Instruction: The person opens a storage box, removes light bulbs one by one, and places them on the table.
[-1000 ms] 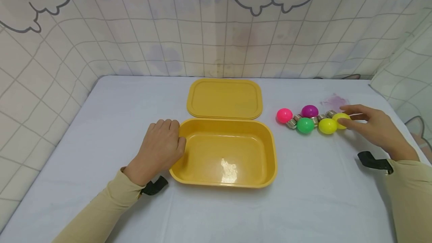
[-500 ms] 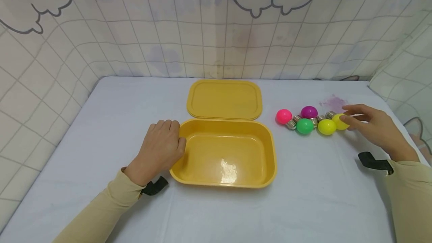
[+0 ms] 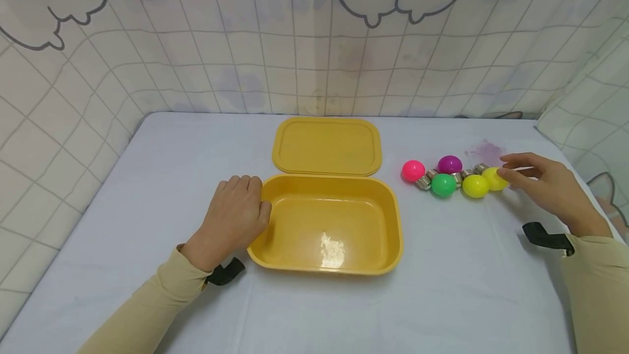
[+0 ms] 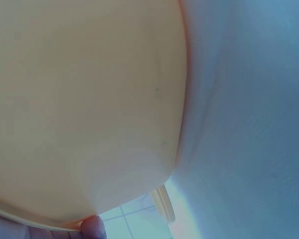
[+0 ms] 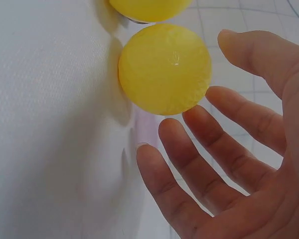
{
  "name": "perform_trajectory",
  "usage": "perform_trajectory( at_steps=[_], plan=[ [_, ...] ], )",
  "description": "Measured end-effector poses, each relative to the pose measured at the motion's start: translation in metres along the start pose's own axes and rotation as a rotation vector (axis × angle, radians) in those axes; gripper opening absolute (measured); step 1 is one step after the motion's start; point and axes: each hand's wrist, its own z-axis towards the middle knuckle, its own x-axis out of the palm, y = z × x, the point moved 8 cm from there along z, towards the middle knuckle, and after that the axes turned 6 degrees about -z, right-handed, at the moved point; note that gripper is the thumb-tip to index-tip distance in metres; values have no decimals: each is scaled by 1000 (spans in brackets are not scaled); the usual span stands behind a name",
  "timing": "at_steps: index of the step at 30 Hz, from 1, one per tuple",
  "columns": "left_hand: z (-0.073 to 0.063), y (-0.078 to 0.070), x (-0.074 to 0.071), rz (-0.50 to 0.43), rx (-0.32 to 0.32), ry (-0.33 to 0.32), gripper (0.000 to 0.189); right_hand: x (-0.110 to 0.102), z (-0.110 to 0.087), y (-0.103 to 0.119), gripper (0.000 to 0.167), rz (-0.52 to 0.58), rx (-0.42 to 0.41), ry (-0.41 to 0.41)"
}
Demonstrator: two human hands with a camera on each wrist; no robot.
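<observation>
A yellow plastic box [image 3: 334, 223] stands uncovered in mid-table in the head view. My left hand [image 3: 231, 214] grips its left rim, fingers curled over the edge; the left wrist view has the box's outer wall [image 4: 89, 109] and fingertips at its rim. On the right, light bulbs with silver screw bases lie close together: pink [image 3: 413, 171], purple [image 3: 449, 164], green [image 3: 444, 185], yellow [image 3: 475, 186] and another yellow bulb [image 3: 496, 178] at the right end. Beside that last bulb [image 5: 164, 69], my right hand [image 3: 547, 187] has its fingers spread, fingertips right at its surface.
A yellow lid [image 3: 326, 146] lies flat behind the box. White cloth [image 3: 442, 299] covers the table, with a purple stain [image 3: 486, 151] behind the bulbs. Grid-patterned curtains [image 3: 275, 42] hang along the back and sides.
My right hand has drifted slightly right, so its thumb overlaps the end yellow bulb less. The left hand keeps its hold on the box, and the bulbs stay in the same arrangement.
</observation>
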Motion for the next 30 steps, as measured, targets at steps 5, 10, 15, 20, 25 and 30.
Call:
perform_trajectory(
  at_steps=[5,10,15,20,25,30],
  plan=[
    [0,1,1,1,-4,5,20,-4,1,-2,77,-7,20,-40],
    [0,0,0,7,5,-15,21,-9,4,-5,74,-5,37,-76],
    [0,-2,-2,15,27,-42,21,-9,6,-5,74,7,42,-75],
    [1,-2,0,19,22,-27,22,-11,7,-4,74,3,45,-79],
    [3,-4,0,51,40,-41,28,-16,5,-6,75,23,63,-117],
    [8,3,2,27,-18,35,46,-16,-1,-3,77,56,93,-124]
  ],
)
